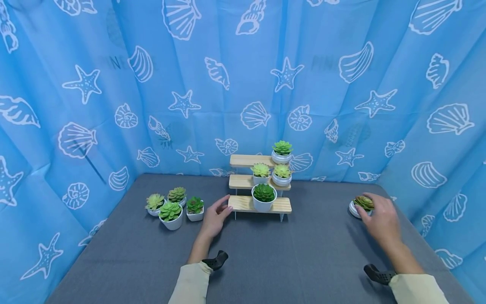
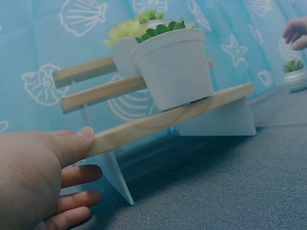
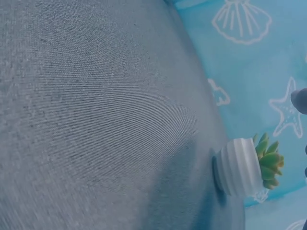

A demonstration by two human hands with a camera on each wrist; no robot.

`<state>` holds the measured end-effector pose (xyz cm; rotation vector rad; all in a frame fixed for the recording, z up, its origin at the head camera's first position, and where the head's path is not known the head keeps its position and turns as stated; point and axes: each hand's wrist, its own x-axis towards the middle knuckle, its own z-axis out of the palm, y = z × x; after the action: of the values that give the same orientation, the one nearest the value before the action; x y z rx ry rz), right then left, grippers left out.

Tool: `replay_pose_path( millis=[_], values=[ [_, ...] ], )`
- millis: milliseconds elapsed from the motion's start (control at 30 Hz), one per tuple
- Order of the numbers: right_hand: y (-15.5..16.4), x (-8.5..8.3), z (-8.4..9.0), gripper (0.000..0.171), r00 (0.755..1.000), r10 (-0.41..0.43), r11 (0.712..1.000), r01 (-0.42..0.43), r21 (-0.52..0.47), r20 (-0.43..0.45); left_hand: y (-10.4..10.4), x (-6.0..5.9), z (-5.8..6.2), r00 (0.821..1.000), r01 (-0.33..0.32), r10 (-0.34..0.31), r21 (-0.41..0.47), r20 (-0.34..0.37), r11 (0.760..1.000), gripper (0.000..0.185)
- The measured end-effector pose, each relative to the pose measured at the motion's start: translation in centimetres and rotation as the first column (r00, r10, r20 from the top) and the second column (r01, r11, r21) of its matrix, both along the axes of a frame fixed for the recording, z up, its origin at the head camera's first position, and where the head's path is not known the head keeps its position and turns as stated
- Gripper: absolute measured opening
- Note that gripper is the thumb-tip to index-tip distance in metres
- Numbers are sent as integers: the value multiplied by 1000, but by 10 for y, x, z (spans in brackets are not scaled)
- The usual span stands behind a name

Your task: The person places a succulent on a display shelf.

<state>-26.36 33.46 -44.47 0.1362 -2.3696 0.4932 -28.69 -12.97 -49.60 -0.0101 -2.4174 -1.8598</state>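
Hovering with our right hand (image 1: 382,214) spread, we had the plant (image 3: 243,166) just beneath it on the table (image 1: 322,253); an off-centre grab might have tipped it. Our left hand (image 1: 213,218), likewise spread, touched the rack (image 1: 242,203); a nudge could have toppled its pots (image 1: 263,205).

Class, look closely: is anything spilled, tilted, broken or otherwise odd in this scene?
Nothing stands out. The four plants on the shelf sit upright, and no spill or damage shows. One pot sits alone on the right, but the right hand is close by, so that hardly looks odd.
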Motion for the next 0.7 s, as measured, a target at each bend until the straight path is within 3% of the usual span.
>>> replay_pose_path(
  millis=[233, 433, 700],
  values=[
    [1, -3, -8, 51, 992, -88, 987, 99, -124, 89, 0, 1, 0, 1000, -4, 4, 2, 1, 1000, 46],
    [3, -7, -18, 57, 965, -161, 949, 209, -234, 208, 0, 1, 0, 1000, 2, -2, 11, 0, 1000, 46],
    [10, -17, -32, 73, 933, -136, 897, 259, -357, 334, 1, 1, 0, 1000, 5, -5, 4, -8, 1000, 46]
  ],
)
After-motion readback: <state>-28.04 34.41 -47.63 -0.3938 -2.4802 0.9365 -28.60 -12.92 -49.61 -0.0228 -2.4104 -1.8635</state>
